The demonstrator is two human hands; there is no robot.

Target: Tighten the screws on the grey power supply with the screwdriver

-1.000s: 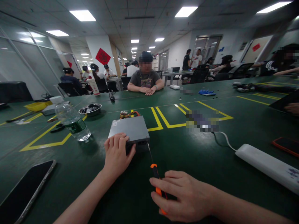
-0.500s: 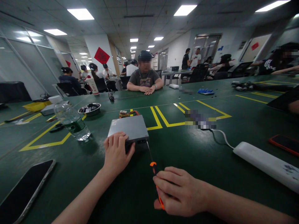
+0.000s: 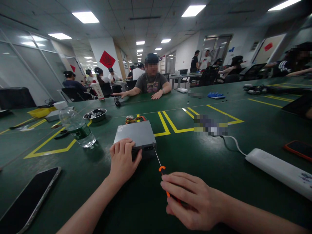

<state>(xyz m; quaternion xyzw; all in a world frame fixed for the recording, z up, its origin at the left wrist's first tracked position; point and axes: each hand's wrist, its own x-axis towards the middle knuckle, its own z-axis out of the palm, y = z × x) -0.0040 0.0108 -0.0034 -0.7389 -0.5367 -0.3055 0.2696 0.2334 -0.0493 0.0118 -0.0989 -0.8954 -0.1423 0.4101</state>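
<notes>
A grey metal computer power supply (image 3: 137, 134) lies on the green table, its bundle of coloured wires (image 3: 136, 120) at the far side. My left hand (image 3: 124, 159) grips its near left edge, fingers on top and thumb at the near face. In my right hand (image 3: 195, 198) is a screwdriver (image 3: 162, 169) with an orange and black handle, held between thumb and fingers. The thin shaft points away from me, and its tip meets the near right corner of the power supply. Whether a screw sits there is too small to tell.
To the left stand a water bottle (image 3: 78, 128), a metal bowl (image 3: 95, 115) of small parts and a phone (image 3: 30, 198). A white power strip (image 3: 280, 170) and an orange-edged phone (image 3: 299, 150) lie on the right. A person (image 3: 152, 78) sits across the table.
My right-hand fingers have loosened and shifted around the screwdriver handle. The left hand keeps its grip. Across the table, the person's hands have parted, one arm reaching out toward the left.
</notes>
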